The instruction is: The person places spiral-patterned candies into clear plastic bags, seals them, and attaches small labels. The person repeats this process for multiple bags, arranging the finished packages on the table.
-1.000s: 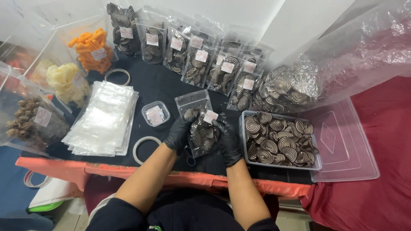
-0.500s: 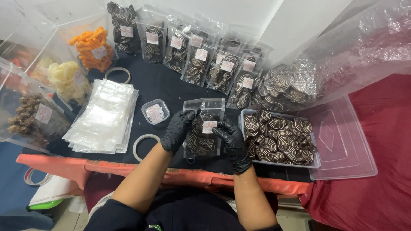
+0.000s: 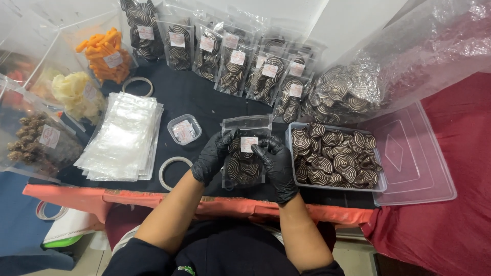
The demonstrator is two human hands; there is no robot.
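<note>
Clear plastic pouch of dark spiral-striped cookies (image 3: pixel 246 162) held flat over black tabletop (image 3: pixel 199 99), beside clear tub of same cookies (image 3: pixel 333 156). Black-gloved left hand (image 3: pixel 214 156) and right hand (image 3: pixel 276 162) closed on side edges, thumbs near white label. Judged light, slippery film, brittle contents; best gripped by edges.

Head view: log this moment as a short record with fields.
left hand: black-gloved left hand grips the snack pouch by its left edge
right hand: black-gloved right hand presses the white sticker on it
right of pouch: tub of spiral biscuits
left of pouch: stack of empty bags, small sticker box
behind: row of filled pouches
</note>
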